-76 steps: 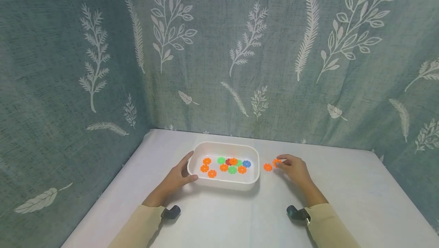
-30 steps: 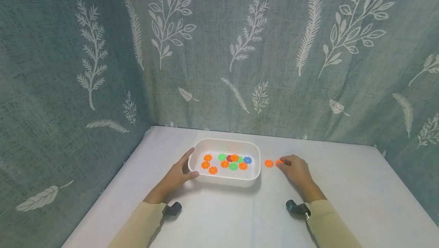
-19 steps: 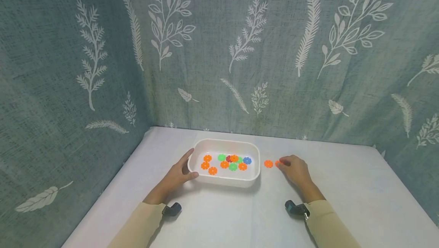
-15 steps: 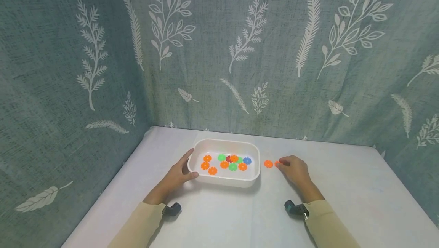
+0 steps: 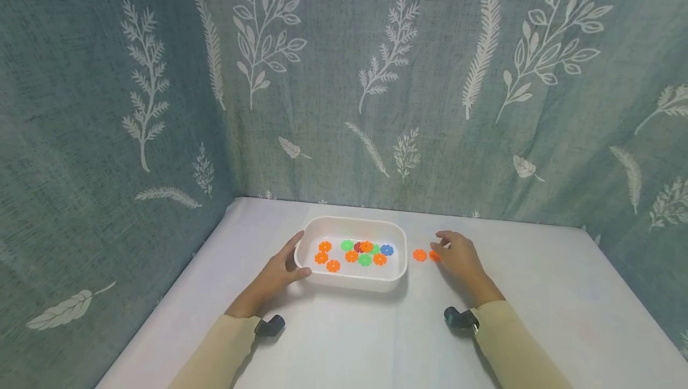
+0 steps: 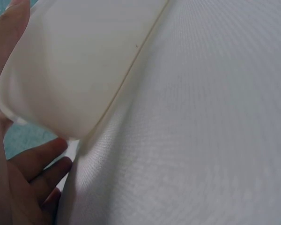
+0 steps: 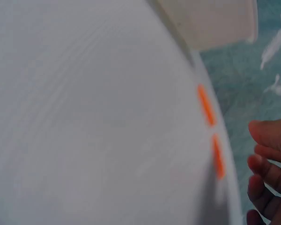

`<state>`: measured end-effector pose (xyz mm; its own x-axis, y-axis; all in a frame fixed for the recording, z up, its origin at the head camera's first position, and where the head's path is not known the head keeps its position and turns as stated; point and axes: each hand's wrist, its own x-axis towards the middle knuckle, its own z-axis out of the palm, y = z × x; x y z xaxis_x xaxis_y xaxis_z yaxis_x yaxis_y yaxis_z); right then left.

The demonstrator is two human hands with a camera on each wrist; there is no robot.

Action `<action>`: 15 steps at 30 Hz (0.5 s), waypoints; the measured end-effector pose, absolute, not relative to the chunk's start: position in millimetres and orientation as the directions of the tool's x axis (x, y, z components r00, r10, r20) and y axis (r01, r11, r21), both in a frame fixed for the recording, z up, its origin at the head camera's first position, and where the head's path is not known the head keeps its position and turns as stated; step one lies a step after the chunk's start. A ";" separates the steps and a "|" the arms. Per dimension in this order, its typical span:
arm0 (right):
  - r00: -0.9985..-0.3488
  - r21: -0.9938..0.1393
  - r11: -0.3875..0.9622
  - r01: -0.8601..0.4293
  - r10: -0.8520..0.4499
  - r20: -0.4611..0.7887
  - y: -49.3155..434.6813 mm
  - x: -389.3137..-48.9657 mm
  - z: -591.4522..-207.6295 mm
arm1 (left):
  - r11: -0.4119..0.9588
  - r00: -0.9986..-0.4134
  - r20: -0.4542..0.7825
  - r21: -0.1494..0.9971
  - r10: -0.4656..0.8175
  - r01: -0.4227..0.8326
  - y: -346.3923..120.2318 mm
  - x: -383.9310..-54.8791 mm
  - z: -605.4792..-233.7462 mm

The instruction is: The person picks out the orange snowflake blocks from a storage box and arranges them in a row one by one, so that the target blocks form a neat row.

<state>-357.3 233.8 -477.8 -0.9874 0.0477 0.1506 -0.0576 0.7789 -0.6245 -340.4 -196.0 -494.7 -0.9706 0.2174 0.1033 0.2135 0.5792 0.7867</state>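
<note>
My left hand (image 5: 273,276) grips the left end of a white plastic tub (image 5: 349,282), thumb at the near rim and fingers around the far side. Flat notched discs lie inside: several orange discs (image 5: 333,266), several green discs (image 5: 365,260), a blue disc (image 5: 387,250) and a partly covered red disc (image 5: 358,247). To the tub's right, two orange flower-shaped discs lie side by side on the white cloth. My right hand (image 5: 460,259) hovers over the right-hand disc (image 5: 433,256), which it partly hides. In the right wrist view its fingers (image 7: 267,133) are loosely bent, apart from both discs, holding nothing.
A white cloth (image 5: 344,341) covers the table. Patterned green-blue curtains (image 5: 333,78) stand along its back and left sides. Dark wrist cameras (image 5: 271,325) stick out from both sleeves.
My right hand has lowered an orange disc beside the other one, let it go and lifted slightly with its fingers parted. The left hand and the tub have stayed in place.
</note>
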 end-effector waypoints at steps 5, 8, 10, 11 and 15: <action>-0.985 -0.640 0.757 -0.127 -0.019 0.174 210.3 -361.6 -451.9 | 0.584 -0.973 0.097 0.786 0.210 0.204 -195.7 -343.9 -494.0; -0.985 -0.653 0.742 -0.150 -0.055 0.164 191.3 -362.3 -439.6 | 0.571 -0.971 0.103 0.793 0.217 0.212 -195.6 -345.0 -493.5; -0.986 -0.660 0.735 -0.157 -0.080 0.146 178.2 -362.9 -434.2 | 0.567 -0.969 0.110 0.794 0.222 0.220 -195.9 -345.3 -493.6; -0.987 -0.666 0.729 -0.157 -0.092 0.132 171.8 -363.2 -432.5 | 0.564 -0.968 0.115 0.795 0.224 0.225 -196.0 -345.4 -493.7; -0.980 -0.618 0.761 -0.198 -0.173 0.102 150.7 -366.4 -433.2 | 0.570 -0.968 0.118 0.790 0.223 0.227 -195.8 -344.4 -494.8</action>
<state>-366.4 150.7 -433.2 -0.9797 -0.1726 0.1020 -0.1984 0.7606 -0.6182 -344.4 -195.8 -494.8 -0.9677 0.2229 0.1180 0.2274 0.5695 0.7899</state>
